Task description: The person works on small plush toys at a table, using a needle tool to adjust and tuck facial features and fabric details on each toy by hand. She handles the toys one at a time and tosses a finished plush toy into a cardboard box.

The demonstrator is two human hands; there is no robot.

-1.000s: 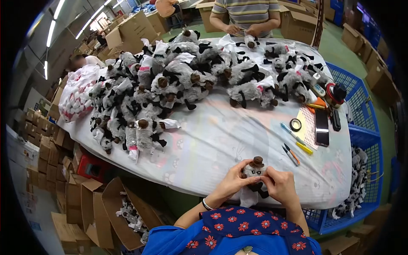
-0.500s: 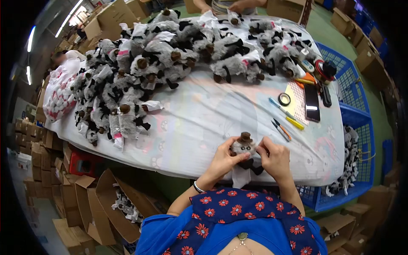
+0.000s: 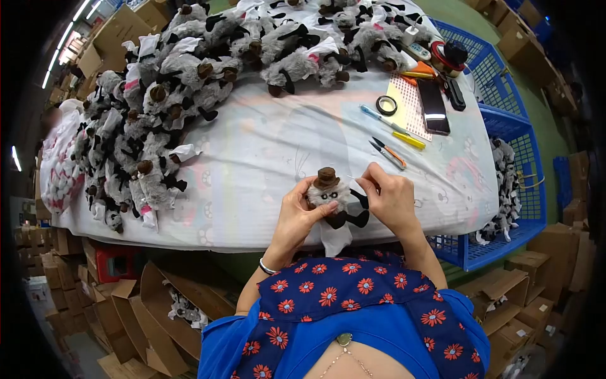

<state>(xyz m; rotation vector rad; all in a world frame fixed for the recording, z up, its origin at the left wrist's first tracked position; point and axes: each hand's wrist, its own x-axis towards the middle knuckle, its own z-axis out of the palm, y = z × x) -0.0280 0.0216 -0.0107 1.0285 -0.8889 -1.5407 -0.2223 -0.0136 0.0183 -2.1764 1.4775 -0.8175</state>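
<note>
My left hand (image 3: 295,213) is closed around a small grey plush toy (image 3: 341,191) with a brown hat, dark eyes and black limbs. The thumb presses on its front below the eyes. A white cloth tag (image 3: 336,239) hangs from the toy toward the table's edge. Just right of the toy's head, my right hand (image 3: 392,197) is raised with thumb and forefinger pinched together. Something thin and pale shows at those fingertips, too small to make out. Farther up the table lie orange-handled snips (image 3: 388,153), the tool nearest to my right hand.
Many similar plush toys (image 3: 158,120) are heaped across the left and back. A yellow cutter (image 3: 409,140), black tape roll (image 3: 386,105) and phone (image 3: 433,107) lie at right. Blue crates (image 3: 514,183) stand beside the table; an open carton (image 3: 158,316) sits below left.
My right hand has drawn away from the toy's side to the right, fingers still pinched. My left hand keeps its hold. The whole view has shifted.
</note>
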